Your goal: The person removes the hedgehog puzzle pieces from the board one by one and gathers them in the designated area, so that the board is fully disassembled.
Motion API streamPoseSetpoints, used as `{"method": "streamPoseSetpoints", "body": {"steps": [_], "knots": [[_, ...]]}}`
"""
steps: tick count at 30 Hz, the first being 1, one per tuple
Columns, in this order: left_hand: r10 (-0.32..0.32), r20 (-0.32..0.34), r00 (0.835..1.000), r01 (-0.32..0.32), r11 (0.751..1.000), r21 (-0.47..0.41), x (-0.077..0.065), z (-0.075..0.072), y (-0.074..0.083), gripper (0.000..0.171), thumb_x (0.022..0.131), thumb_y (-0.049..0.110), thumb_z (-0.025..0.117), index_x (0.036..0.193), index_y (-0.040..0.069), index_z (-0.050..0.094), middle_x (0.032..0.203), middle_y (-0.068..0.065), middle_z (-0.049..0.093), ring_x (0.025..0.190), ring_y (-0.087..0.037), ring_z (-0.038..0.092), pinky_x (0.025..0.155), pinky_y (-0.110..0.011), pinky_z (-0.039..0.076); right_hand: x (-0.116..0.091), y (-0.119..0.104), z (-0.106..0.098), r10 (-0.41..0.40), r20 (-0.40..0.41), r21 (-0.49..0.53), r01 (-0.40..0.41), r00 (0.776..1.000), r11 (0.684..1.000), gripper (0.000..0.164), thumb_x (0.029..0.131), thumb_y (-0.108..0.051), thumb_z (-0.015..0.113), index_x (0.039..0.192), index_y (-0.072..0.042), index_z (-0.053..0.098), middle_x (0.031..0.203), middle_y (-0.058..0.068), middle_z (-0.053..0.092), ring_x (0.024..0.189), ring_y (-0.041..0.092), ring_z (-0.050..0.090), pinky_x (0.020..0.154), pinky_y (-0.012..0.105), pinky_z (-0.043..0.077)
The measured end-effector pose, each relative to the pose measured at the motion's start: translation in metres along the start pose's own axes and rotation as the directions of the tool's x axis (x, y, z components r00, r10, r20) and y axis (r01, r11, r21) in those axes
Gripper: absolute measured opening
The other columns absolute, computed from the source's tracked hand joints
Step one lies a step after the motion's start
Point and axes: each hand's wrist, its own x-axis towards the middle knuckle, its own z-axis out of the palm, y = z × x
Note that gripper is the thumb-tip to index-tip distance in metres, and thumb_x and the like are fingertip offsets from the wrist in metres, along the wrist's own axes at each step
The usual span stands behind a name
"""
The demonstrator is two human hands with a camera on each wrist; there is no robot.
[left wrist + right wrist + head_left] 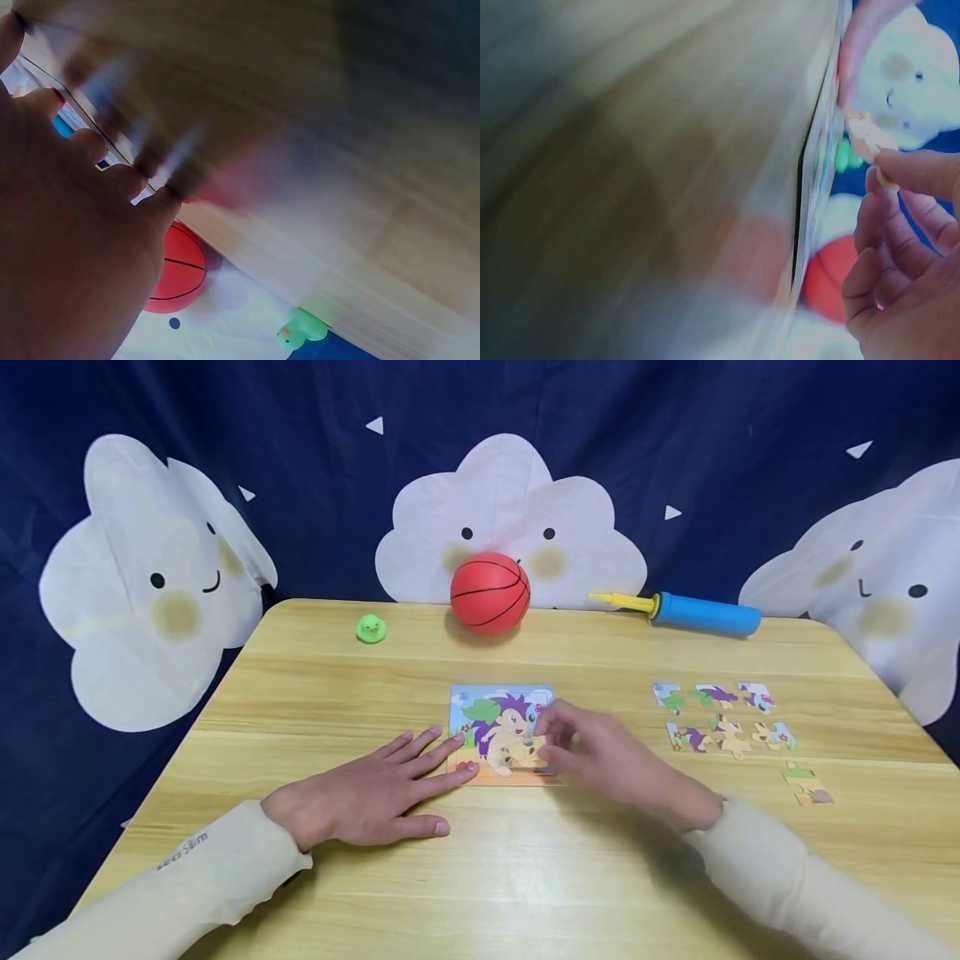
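Note:
A puzzle board (pixel 468 695) with a purple-haired hedgehog picture lies on the wooden table. My left hand (pixel 375 797) is spread flat, palm down, its fingertips at the board's left edge. Above the board's right part, my right hand (pixel 600 752) pinches a puzzle piece (pixel 866 139) between thumb and fingers. In the head view this pale yellow-orange piece is partly covered by the fingers. Whether it touches the board cannot be made out. Several loose puzzle pieces (pixel 731 735) lie in rows to the right, with another piece (pixel 808 783) nearer the front.
Along the table's back edge are a green toy duck (pixel 371 628), a red ball (pixel 491 593) with black lines, and a blue hand pump (pixel 705 614) with a yellow nozzle. A dark blue curtain (pixel 315 460) printed with white clouds hangs behind the table (pixel 510 868).

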Motion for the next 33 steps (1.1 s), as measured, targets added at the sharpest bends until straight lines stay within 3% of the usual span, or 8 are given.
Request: {"method": "streamPoseSetpoints", "body": {"steps": [6,13,21,28,33], "knots": [[0.002,-0.005,1.000,-0.002,1.000,-0.002,0.002,0.001,0.000,0.070,0.113,0.064,0.043,0.174,0.036,0.025,0.186,0.000,0.005,0.172,-0.036,0.003,0.137,-0.065,0.013,-0.031,0.024,-0.037,-0.035,-0.090,-0.029,0.033,0.995,0.999,0.015,0.105,-0.011,0.074,0.117,-0.018,0.070,0.100,-0.006,0.071,0.092,0.015,0.063,0.077,0.025,0.055],[-0.021,0.011,1.000,0.021,1.000,-0.005,0.002,0.001,0.001,0.071,0.112,0.065,0.045,0.174,0.040,0.023,0.186,0.003,0.004,0.172,-0.033,0.001,0.138,-0.062,0.011,-0.074,0.067,-0.076,-0.066,-0.184,-0.040,0.059,0.981,0.997,0.022,0.100,0.003,0.074,0.114,-0.013,0.069,0.095,-0.004,0.071,0.085,0.011,0.064,0.070,0.022,0.051],[-0.036,0.027,0.999,0.036,0.999,-0.003,0.003,0.001,0.001,0.071,0.111,0.065,0.046,0.174,0.041,0.022,0.186,0.004,0.003,0.172,-0.032,0.000,0.139,-0.061,0.010,-0.120,0.110,-0.114,0.099,-0.222,-0.008,-0.103,0.970,0.995,0.014,0.104,-0.001,0.070,0.116,-0.008,0.068,0.097,-0.005,0.071,0.087,0.007,0.065,0.070,0.021,0.049],[-0.030,0.022,0.999,0.030,1.000,0.004,0.003,0.001,0.000,0.072,0.111,0.065,0.046,0.174,0.039,0.023,0.186,0.002,0.004,0.172,-0.034,0.001,0.138,-0.062,0.011,-0.148,0.135,-0.135,0.312,-0.144,0.012,-0.313,0.939,0.950,0.015,0.110,-0.020,0.068,0.121,-0.011,0.065,0.103,0.000,0.070,0.079,0.019,0.062,0.057,0.033,0.053],[-0.026,0.018,0.999,0.026,1.000,0.007,0.003,0.001,0.001,0.072,0.111,0.065,0.046,0.174,0.039,0.023,0.186,0.002,0.004,0.172,-0.034,0.001,0.138,-0.062,0.011,-0.159,0.149,-0.141,0.337,-0.112,-0.006,-0.340,0.935,0.940,0.014,0.109,-0.019,0.069,0.118,-0.009,0.067,0.103,0.000,0.071,0.087,0.014,0.066,0.067,0.029,0.058]]}}
